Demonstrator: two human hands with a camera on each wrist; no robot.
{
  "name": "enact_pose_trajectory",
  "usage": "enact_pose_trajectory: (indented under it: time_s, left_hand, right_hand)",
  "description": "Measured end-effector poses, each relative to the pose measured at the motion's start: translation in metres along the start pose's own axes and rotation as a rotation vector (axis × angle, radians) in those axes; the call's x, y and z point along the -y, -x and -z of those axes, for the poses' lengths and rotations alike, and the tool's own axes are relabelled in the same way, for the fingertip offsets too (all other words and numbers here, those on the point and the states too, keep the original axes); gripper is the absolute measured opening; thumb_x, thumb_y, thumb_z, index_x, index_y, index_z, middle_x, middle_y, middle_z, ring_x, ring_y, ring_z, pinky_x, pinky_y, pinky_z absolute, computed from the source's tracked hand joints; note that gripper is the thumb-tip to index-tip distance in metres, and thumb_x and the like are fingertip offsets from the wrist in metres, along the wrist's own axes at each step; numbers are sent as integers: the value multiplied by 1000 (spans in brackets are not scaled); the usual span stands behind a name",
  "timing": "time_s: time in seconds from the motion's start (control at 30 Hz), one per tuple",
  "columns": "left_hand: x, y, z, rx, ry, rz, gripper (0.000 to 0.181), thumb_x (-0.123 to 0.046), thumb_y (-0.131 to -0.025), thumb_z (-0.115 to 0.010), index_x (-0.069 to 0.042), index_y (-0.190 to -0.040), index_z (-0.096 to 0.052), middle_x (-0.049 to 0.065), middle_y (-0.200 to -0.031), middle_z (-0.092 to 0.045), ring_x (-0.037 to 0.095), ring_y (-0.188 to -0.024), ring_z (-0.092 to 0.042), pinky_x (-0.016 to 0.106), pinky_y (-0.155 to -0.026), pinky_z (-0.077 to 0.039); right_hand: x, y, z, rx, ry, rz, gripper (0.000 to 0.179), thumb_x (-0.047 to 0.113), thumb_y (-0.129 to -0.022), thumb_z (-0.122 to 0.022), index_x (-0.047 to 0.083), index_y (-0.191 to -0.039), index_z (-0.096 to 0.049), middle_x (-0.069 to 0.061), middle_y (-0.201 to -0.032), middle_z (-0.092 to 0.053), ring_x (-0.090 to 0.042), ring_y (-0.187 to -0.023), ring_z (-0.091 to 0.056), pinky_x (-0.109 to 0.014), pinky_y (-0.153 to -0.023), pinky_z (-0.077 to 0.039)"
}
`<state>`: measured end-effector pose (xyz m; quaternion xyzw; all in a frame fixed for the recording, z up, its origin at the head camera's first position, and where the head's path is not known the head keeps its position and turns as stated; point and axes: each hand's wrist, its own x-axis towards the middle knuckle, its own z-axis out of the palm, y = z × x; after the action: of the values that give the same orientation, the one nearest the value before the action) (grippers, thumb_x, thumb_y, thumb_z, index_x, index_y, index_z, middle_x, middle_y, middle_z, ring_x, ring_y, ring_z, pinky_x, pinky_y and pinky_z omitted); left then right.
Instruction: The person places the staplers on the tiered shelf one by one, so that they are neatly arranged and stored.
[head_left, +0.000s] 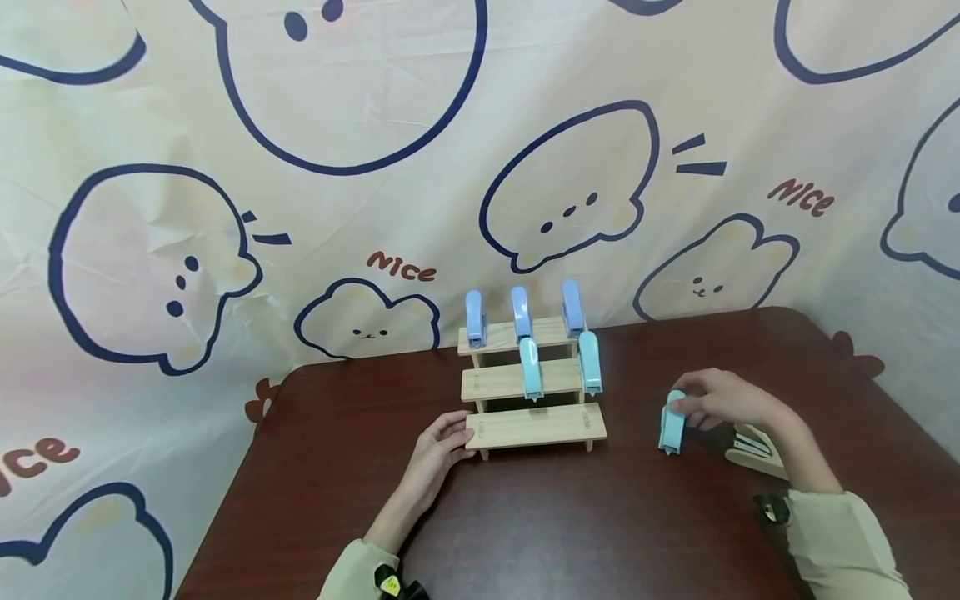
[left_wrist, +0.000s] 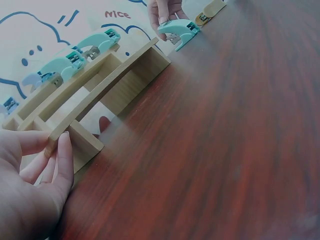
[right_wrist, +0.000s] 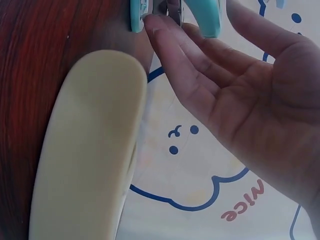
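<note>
My left hand pinches the left end of the lowest step of a three-step wooden rack, thumb and fingers around the board's edge. Off to the rack's right, my right hand holds a turquoise stapler by its upper part, low over the table. In the right wrist view, that hand's fingertips reach under the turquoise stapler, which is cut off by the frame's top. A cream stapler lies beside the right hand, partly hidden under the wrist in the head view.
Three periwinkle-blue staplers stand on the rack's top step. Two turquoise staplers stand on the middle step, at its centre and right end. The dark reddish-brown table meets a cloth printed with cartoon figures behind.
</note>
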<state>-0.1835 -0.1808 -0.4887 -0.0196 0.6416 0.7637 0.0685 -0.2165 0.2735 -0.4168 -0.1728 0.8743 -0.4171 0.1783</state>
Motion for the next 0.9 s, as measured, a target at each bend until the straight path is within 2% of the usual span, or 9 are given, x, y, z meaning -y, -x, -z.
enact_pose_trajectory:
  time_s: [0.4, 0.6, 0.9]
  left_hand:
    - [1, -1, 0, 5, 2, 0, 42, -1, -98, -65, 8, -137, -54, 10, -115, -64, 17, -93, -65, 28, -77, -56]
    - [1, 0, 0, 6, 6, -1, 42, -1, -97, -65, 8, -137, -54, 10, -115, -64, 16, -92, -65, 27, -77, -57]
    - [0, 2, 2, 16, 3, -13, 43, -3, -98, -66, 9, -137, -53, 10, -116, -64, 16, -93, -65, 27, -78, -57]
  right_hand:
    - [3, -5, -11, 14, -15, -27, 51, 21, -98, -72, -14, -131, -55, -12, -106, -66, -24, -85, -67, -42, -77, -62]
    - [4, -9, -15, 15, 40, -3, 54, 19, -94, -77, -15, -130, -56, -14, -107, -65, -24, -86, -64, -41, -76, -62]
    - [10, -15, -18, -104, 172, 80, 37, 11, -92, -75, -11, -120, -66, -18, -107, -71, -29, -91, -67, -43, -73, -61]
